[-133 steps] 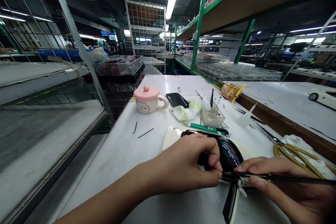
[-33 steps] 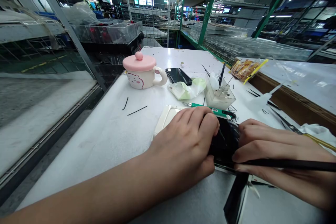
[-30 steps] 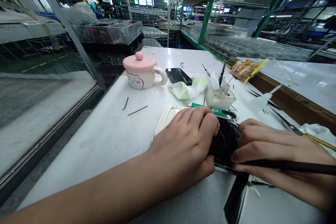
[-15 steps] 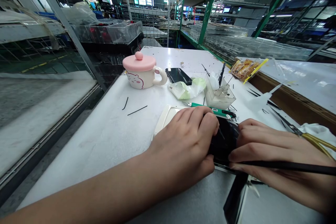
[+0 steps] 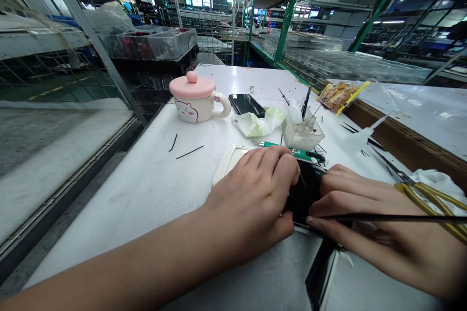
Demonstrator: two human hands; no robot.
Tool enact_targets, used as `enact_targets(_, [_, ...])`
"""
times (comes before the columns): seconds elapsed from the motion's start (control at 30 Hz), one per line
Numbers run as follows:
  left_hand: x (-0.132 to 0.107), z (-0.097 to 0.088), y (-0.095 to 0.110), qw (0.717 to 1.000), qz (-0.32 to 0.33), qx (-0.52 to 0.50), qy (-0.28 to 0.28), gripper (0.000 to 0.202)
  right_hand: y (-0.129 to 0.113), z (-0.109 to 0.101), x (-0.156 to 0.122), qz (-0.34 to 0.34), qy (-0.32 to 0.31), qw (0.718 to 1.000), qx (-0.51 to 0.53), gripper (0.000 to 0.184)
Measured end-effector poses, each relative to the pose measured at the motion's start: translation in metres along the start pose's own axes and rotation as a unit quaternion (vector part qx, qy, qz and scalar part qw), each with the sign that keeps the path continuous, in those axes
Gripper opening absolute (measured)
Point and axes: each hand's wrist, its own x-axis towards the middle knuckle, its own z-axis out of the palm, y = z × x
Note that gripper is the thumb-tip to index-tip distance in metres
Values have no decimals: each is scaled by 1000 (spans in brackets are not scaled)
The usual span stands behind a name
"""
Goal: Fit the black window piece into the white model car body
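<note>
My left hand (image 5: pixel 255 194) is cupped over a glossy black curved part (image 5: pixel 304 192) that lies on a white model car body (image 5: pixel 229 160) on the table. Its fingers press down on the black part. My right hand (image 5: pixel 368 218) rests against the right side of the same part and pinches a long thin black strip (image 5: pixel 401 217) that runs off to the right. Both hands hide most of the black part.
Behind the hands lie a green-handled knife (image 5: pixel 288 148), a clear tub of tools (image 5: pixel 301 131), a crumpled green-white wrapper (image 5: pixel 259 124), a black phone (image 5: pixel 247 103) and a pink-lidded mug (image 5: pixel 197 97). Yellow-handled scissors (image 5: pixel 430 194) lie right. Shelving stands left and behind.
My right hand has slid a little to the left along the black part, carrying the strip with it. The left hand stays pressed on the part. The view has shifted slightly.
</note>
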Motion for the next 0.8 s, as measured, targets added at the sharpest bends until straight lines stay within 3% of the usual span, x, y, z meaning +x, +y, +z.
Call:
enact_targets(0.47, [2, -18, -1, 990, -53, -128, -42, 26, 2, -1, 2, -18, -2, 1000, 16, 9])
enact_targets(0.7, [6, -28, 0, 966, -115, -218, -77, 26, 4, -7, -4, 50, 11, 994, 96, 7])
enact_targets(0.8, [8, -30, -2, 954, -136, -252, -87, 25, 4, -5, -5, 52, -5, 995, 84, 8])
